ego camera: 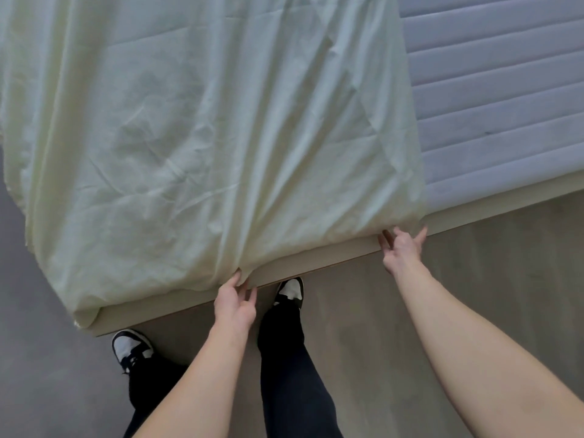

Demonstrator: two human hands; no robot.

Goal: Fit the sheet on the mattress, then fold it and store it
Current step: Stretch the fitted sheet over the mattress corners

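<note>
Left hand [235, 303] pinches the pale sheet's [196, 147] near hem at 6 o'clock. Right hand [402, 248] grips its corner toward 4 o'clock, bare mattress [493, 99] at 2 o'clock

Legible text, labels, brands, numbers, signs: none. No printed or written marking can be read on any surface in the head view.
</note>
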